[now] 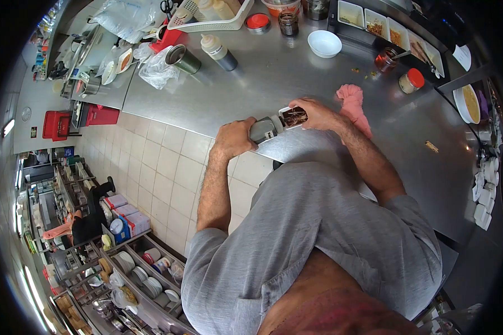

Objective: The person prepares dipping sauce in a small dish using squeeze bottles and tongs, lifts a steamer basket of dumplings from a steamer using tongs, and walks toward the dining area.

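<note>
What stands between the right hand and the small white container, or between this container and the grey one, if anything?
Nothing visible. The right hand holds the small white container, and the grey container, in the left hand, seems to meet its other side.

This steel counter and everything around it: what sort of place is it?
Most likely a restaurant's working kitchen: sauce bottles stand near the long steel counter, a row of white containers holds what look like toppings, and shelving below carries stacks of plates.
</note>
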### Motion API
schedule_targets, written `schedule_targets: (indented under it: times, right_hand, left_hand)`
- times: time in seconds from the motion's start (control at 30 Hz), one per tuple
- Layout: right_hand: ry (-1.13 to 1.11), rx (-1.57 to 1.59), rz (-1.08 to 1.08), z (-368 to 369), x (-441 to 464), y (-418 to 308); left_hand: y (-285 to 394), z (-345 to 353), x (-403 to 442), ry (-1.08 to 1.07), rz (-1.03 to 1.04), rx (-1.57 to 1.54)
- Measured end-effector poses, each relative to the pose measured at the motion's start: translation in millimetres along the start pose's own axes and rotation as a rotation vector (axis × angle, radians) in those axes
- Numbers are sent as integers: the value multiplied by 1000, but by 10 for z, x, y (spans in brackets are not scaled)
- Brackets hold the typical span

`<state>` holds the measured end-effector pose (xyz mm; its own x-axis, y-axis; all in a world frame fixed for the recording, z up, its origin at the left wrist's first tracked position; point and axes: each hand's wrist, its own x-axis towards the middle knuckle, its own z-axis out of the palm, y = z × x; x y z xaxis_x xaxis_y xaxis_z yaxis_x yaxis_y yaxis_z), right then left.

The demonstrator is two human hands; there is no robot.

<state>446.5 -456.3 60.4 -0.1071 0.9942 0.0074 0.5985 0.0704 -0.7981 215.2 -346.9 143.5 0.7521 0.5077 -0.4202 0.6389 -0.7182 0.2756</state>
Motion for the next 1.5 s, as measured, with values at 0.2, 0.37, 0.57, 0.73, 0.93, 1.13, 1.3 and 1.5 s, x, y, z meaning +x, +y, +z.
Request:
schedule_targets:
  times: [0.2, 0.37, 0.57, 0.73, 0.93, 1.13, 1.3, 1.5]
  right_hand:
    - [-4, 3, 50, -50, -6, -33]
    - [16, 19, 66, -88, 10, -55]
    - [14, -4, 100, -132, 63, -67]
    - [35, -13, 93, -121, 112, -72]
    - [76, -26, 104, -83, 161, -123]
    - [104, -38, 146, -47, 188, -174]
    - [131, -28, 181, -39, 176, -222]
    - [164, 4, 231, -103, 148, -351]
  left_hand:
    - [-10, 2, 2, 14, 3, -11]
    - [-59, 15, 24, 22, 11, -94]
    - [-158, 8, 101, 5, 21, -174]
    - [-271, -33, 197, -18, 84, -200]
    - [-394, -108, 307, -44, 141, -139]
    - [-505, -145, 413, -58, 202, -135]
    - [-526, -207, 472, -79, 235, -147]
    - [-623, -218, 574, -80, 308, -221]
